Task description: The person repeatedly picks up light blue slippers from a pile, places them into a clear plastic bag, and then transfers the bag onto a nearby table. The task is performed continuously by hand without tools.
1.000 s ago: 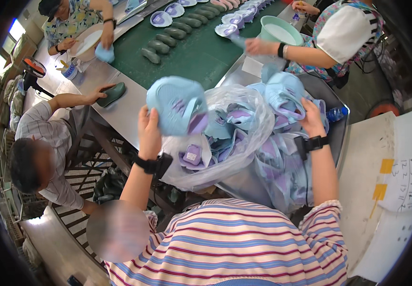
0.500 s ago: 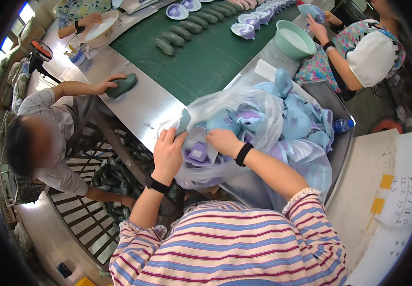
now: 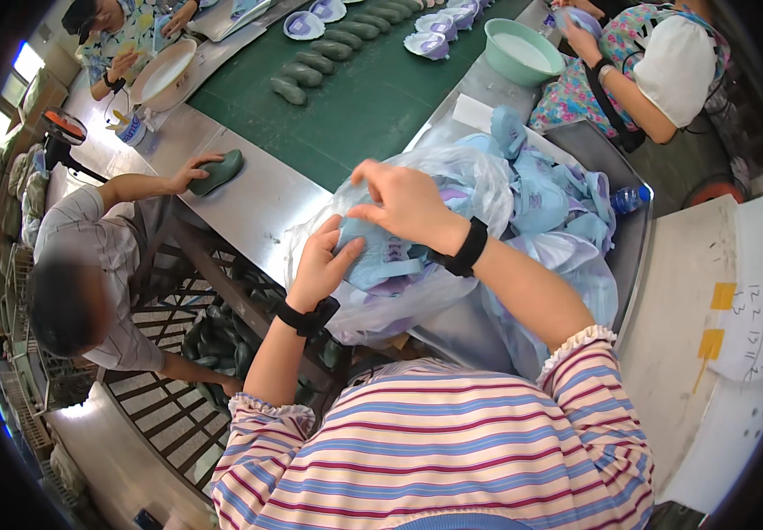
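Note:
My left hand grips a light blue shoe upper by its edge, thumb lying on top. Just above the upper is my right hand, fingers bent, with thumb and forefinger apart and nothing visible between them. Both hands are over a clear plastic bag full of shoe uppers. More light blue and purple uppers are heaped right of the bag, in a metal tray.
A green conveyor belt ahead carries rows of dark green shoe lasts and purple-lined uppers. At left, a co-worker's hand rests on a last. A green basin stands at far right, near another person. A bottle lies by the tray.
The blue upper has come up and turned between my hands, covering the purple inside seen before. My right hand has risen away from the bag's opening.

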